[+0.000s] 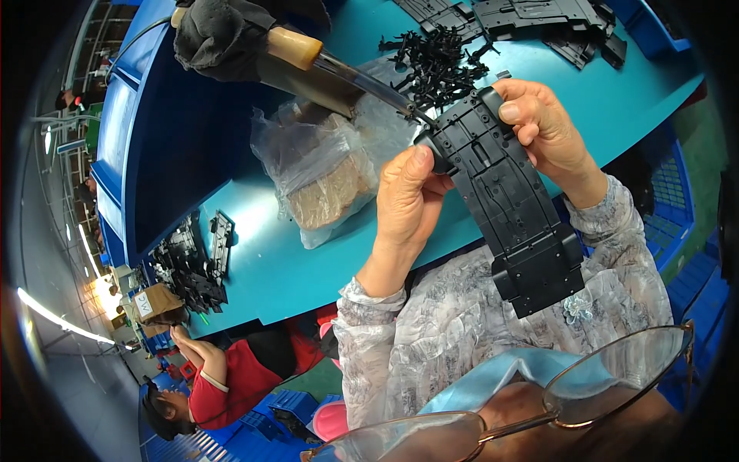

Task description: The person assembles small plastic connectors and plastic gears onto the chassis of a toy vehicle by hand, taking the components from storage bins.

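I see a teal table [647,100] under everything. Black plastic panel [500,200] is up over its near edge, tilted. Wooden-handled rod tool [308,54] points at its top corner; contact unclear. Left hand [408,192] and right hand [550,127] each clamp a top corner; loosened grip might twist it, scraping the tip. Small black parts [446,69] could scatter if bumped.

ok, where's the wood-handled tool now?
Head view, top, left of centre: the tool slants down rightward from the dark cloth, tip by the upper end of the held black part.
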{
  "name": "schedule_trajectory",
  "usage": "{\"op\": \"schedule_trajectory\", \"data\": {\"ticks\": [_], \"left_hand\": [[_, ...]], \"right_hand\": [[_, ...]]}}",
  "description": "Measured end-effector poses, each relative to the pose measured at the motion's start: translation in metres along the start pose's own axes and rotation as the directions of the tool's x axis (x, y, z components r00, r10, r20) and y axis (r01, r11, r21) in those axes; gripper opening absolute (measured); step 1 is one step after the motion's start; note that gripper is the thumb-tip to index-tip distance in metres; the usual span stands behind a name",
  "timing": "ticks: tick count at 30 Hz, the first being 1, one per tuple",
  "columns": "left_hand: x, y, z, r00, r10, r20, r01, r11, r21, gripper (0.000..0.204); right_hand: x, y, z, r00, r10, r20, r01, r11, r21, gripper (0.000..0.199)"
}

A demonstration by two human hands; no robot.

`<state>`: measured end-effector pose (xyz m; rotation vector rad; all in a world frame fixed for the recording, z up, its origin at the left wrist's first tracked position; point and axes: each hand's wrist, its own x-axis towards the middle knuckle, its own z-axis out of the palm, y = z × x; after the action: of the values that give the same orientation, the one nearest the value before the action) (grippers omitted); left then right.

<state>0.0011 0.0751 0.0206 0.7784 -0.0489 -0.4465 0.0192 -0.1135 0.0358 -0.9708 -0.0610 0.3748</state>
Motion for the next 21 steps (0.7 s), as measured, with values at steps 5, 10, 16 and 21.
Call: {"op": "schedule_trajectory", "data": {"ticks": [5, 10, 16, 21], "left_hand": [[0.001, -0.001, -0.006, 1.000, -0.013, 0.011, 0.013, 0.999, 0.030, 0.024], [0.006, -0.009, -0.005, 0.997, -0.006, -0.076, 0.003, 0.999, -0.037, 0.030], [0.012, -0.003, 0.009, 0.974, -0.049, -0.221, 0.029, 0.996, -0.089, 0.028], [0.019, 0.002, -0.001, 0.986, -0.080, -0.146, 0.051, 0.980, -0.191, 0.023]], "right_hand": [[0.002, 0.004, -0.001, 0.999, -0.009, -0.053, 0.009, 1.000, -0.014, 0.021], [0.010, 0.010, -0.011, 0.999, 0.039, -0.020, -0.039, 0.999, 0.010, 0.019], [0.018, 0.010, -0.013, 0.995, 0.070, -0.067, -0.068, 0.997, 0.034, 0.014], [0.028, 0.005, -0.010, 0.992, 0.087, -0.094, -0.082, 0.995, 0.051, 0.017]]}}
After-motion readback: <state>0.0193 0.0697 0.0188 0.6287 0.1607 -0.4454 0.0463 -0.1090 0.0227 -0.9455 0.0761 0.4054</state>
